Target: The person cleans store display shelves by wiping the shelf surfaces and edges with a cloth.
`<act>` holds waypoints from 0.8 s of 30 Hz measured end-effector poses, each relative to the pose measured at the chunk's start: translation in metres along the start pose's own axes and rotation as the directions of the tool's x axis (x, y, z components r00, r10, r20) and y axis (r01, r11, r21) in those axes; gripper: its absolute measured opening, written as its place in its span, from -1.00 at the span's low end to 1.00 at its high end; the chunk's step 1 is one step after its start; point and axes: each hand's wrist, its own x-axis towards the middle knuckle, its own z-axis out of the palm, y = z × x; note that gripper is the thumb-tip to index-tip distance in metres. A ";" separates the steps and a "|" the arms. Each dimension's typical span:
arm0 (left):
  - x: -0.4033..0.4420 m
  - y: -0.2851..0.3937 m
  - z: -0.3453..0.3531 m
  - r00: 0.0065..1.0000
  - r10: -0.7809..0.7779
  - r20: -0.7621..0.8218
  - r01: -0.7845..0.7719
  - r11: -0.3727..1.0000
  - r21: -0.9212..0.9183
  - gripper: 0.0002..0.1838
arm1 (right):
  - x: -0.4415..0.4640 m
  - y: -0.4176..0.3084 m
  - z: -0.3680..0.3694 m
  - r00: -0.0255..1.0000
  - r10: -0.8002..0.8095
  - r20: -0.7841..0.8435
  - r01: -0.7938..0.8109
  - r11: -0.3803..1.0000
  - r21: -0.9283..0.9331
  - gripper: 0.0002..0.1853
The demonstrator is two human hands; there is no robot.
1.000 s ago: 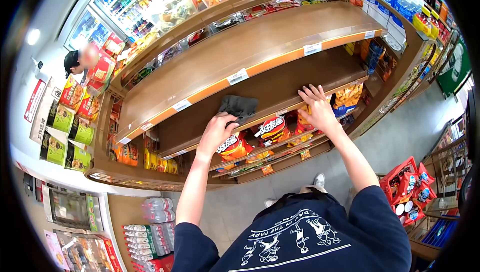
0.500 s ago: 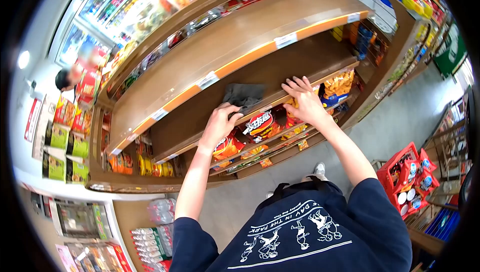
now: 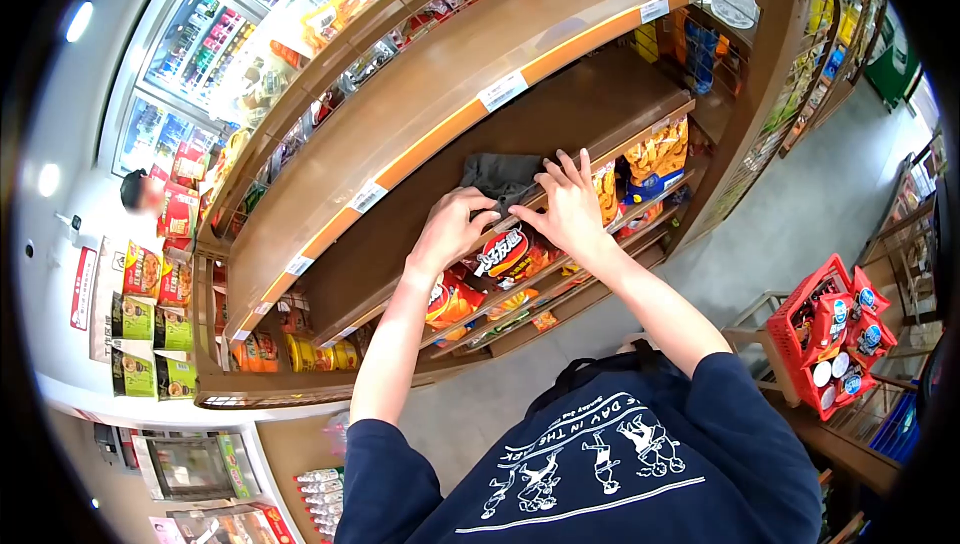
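Note:
A crumpled dark grey cloth (image 3: 498, 174) lies on the brown middle shelf (image 3: 600, 94) near its front edge. My left hand (image 3: 452, 230) is at the cloth's near left side, thumb and forefinger pinched on its edge. At its right side is my right hand (image 3: 568, 206), with fingers spread over the shelf edge and the thumb reaching toward the cloth's near corner. Just below the hands, a red and dark snack bag (image 3: 508, 256) hangs or stands on the lower rack. An orange-red snack bag (image 3: 452, 302) is under my left wrist.
Above runs a shelf with an orange front strip (image 3: 430, 149) and price labels. Yellow snack bags (image 3: 655, 159) fill the lower right. A red basket (image 3: 815, 334) of packets and tubs stands at right. Lit fridges (image 3: 195, 44) and a person's head (image 3: 135, 191) are at far left.
My right hand has moved left along the shelf edge to the cloth, closer to my left hand. The cloth's near edge is drawn up to the shelf edge. The view has shifted slightly.

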 end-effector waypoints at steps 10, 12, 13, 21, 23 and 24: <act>0.023 0.007 0.008 0.998 0.068 0.003 -0.068 0.998 0.012 -0.78 | -0.003 0.004 -0.001 0.999 -0.048 0.025 0.049 0.999 -0.022 -0.38; 0.029 0.007 0.008 0.998 0.049 0.048 -0.048 0.999 -0.024 -0.78 | -0.005 0.004 0.000 0.998 -0.044 0.040 0.045 0.999 -0.018 -0.34; 0.032 0.008 0.007 0.996 0.014 0.083 -0.010 0.999 -0.039 -0.77 | -0.006 0.004 0.001 0.999 -0.045 0.029 0.045 0.999 -0.010 -0.34; 0.055 0.018 -0.004 0.966 -0.108 0.237 0.094 0.993 0.070 -0.69 | -0.002 0.015 -0.011 0.990 -0.063 0.122 0.049 0.992 0.115 -0.22; 0.056 0.020 -0.004 0.962 -0.133 0.240 0.118 0.990 0.076 -0.70 | 0.007 0.039 -0.031 0.994 -0.073 0.079 0.058 0.983 0.176 -0.28; 0.055 0.020 -0.004 0.956 -0.164 0.242 0.149 0.986 0.081 -0.70 | 0.015 0.054 -0.056 0.996 -0.060 0.065 0.051 0.991 0.125 -0.34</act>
